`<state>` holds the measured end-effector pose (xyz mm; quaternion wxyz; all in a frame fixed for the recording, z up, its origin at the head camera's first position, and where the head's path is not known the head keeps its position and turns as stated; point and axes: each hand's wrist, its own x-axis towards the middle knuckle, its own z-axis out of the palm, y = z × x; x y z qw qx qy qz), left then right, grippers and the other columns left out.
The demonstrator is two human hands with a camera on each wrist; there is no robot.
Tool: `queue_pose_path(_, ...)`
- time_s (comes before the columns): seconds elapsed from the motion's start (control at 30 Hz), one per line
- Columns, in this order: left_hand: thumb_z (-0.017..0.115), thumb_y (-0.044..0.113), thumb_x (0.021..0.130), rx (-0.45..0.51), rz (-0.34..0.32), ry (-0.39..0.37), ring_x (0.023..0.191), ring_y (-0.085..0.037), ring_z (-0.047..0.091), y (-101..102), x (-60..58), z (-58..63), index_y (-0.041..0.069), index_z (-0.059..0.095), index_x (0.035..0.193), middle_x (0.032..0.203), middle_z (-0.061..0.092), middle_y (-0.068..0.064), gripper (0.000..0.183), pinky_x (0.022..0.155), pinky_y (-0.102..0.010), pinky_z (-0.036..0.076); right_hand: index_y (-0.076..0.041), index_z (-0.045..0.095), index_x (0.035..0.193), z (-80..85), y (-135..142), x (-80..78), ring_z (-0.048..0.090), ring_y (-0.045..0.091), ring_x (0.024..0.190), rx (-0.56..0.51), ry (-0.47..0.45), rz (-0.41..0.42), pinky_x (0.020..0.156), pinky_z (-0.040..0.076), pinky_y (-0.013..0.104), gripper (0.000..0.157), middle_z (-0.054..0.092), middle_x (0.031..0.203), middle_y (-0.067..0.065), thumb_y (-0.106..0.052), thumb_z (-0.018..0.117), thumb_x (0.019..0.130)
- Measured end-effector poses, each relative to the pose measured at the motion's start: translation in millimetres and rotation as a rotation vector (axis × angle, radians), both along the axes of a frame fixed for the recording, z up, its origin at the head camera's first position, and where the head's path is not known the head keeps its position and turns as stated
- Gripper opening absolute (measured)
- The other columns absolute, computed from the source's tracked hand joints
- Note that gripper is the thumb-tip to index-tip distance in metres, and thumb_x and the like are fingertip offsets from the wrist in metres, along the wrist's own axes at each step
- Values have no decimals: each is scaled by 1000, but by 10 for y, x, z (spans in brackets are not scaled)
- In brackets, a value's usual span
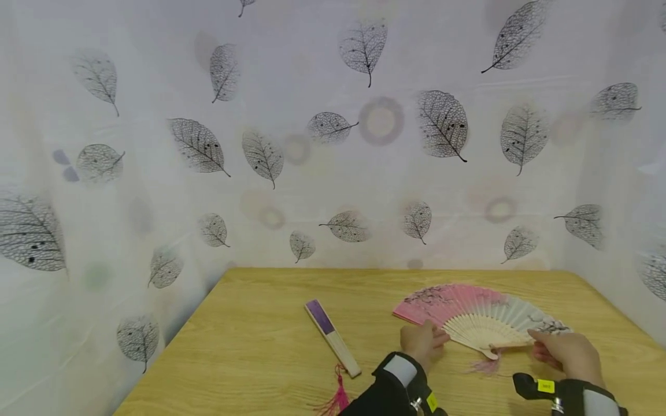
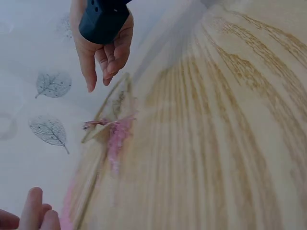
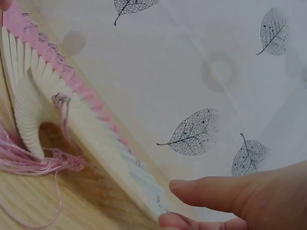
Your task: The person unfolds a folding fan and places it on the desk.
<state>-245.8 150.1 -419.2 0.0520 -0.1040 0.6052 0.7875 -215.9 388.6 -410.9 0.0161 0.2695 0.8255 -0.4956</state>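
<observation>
The fan [image 1: 481,323] spans between my left hand [image 1: 422,342] and right hand [image 1: 571,353], over the tabletop [image 1: 234,335]. Right: thumb extended, grip spread. Left: at the fan's edge; I cannot tell its grip.

On the wood-grain counter [image 1: 234,341], the left hand [image 1: 422,345] and right hand [image 1: 571,353] are at opposite sides of a spread pink-and-pale fan [image 1: 481,318], while left of them lies a folded purple fan [image 1: 331,335] with a pink tassel [image 1: 340,397], before a far leaf-printed sheet [image 1: 322,69].

The fan ribs [image 1: 478,331] look wooden and matt.
</observation>
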Motion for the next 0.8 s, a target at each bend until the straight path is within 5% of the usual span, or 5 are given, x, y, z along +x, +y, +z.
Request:
queue_pose_path(0.2,62,27,80,-190,-269,242,70,-16,64,-728,-75,392,2,68,91,81,70,-12,28,69,-31,55,7,65,79,461,-787,-45,59,18,60,301,148,198,54,49,31,54,64,59,2,-45,50,85)
queue_pose_path(0.3,62,30,81,-352,-312,412,70,-13,63,-1105,-118,633,2,67,97,84,69,-11,33,71,-29,54,-1,65,73,599,-1263,-78,55,18,58,382,205,298,50,43,31,50,62,60,2,-47,51,83)
queue_pose_path(0.4,60,31,82,-551,-241,557,69,-9,62,-1419,-122,877,4,66,101,85,69,-9,34,69,-29,54,-7,60,62,645,-1691,-123,49,16,52,441,256,366,44,35,26,43,59,57,1,-44,55,82)
queue_pose_path(0.53,58,35,83,-653,-152,590,73,-11,62,-1801,-97,1097,7,65,105,88,69,-9,36,74,-36,53,-11,55,55,599,-2201,-169,44,12,46,473,298,442,41,30,24,37,54,52,-1,-40,61,78)
queue_pose_path(0.8,57,36,84,-711,17,517,75,-14,63,-2314,-143,1103,7,64,106,91,69,-9,37,73,-37,53,-12,43,49,284,-3046,-241,28,8,44,557,280,605,39,20,20,43,32,49,-6,-39,72,66)
